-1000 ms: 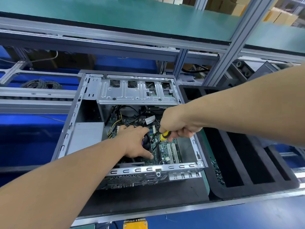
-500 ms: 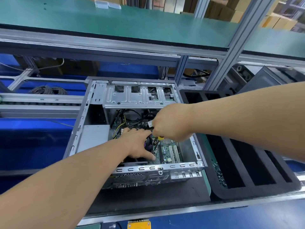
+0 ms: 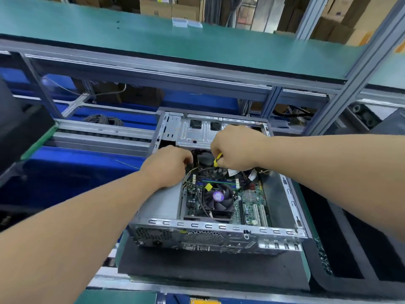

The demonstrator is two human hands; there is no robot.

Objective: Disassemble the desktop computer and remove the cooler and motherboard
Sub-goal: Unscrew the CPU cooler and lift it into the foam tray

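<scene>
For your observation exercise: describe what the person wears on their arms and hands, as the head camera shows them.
Nothing shows: the left hand and right hand are bare, without gloves, rings, a watch or a wrist strap. Both forearms are uncovered to the picture's edge; no sleeve comes into view.

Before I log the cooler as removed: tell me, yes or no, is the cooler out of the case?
No: the cooler, with its purple-labelled fan, sits on the motherboard inside the open computer case.

- It was a factory workshop.
- A long green shelf (image 3: 153, 38) sat on grey metal posts (image 3: 341, 93).
- Brown cardboard boxes (image 3: 171, 7) were stacked behind.
</scene>
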